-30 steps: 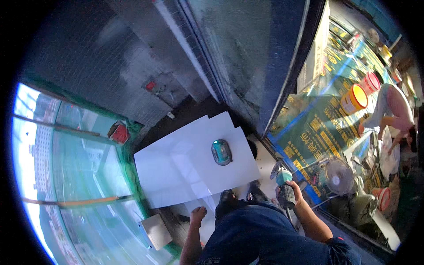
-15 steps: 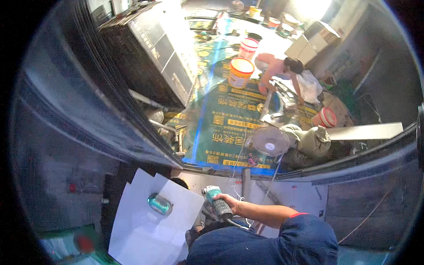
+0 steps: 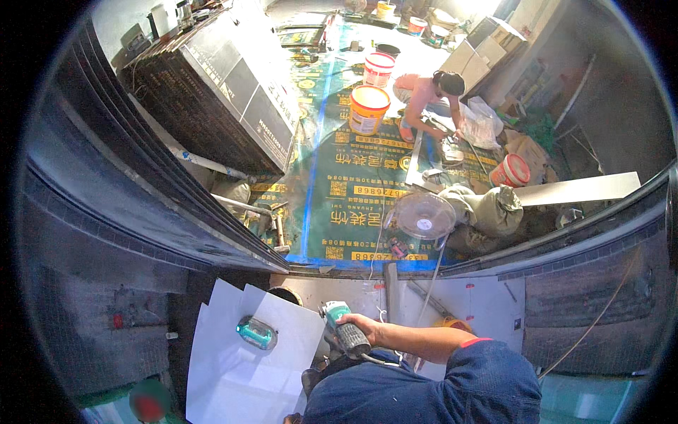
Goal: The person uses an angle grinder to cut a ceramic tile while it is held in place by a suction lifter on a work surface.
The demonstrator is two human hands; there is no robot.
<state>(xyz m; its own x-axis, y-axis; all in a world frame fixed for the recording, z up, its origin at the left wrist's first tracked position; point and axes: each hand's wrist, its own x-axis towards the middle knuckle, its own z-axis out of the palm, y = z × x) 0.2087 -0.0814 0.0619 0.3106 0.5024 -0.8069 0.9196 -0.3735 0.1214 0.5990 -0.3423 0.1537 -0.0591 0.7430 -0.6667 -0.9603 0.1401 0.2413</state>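
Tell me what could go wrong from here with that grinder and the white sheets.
The grinder, held in the right grip, has its head close to the edge of the white sheets; a slip could chip or scratch them.
A pale cable trails behind it near the forearm and might snag.
The teal tool rests on the sheets unheld, so it could slide if they tilt.

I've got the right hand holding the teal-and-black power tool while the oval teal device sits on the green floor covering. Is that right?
Not quite: the oval teal device lies on the white panels, as the head view shows. The right hand does hold the teal-and-black power tool.
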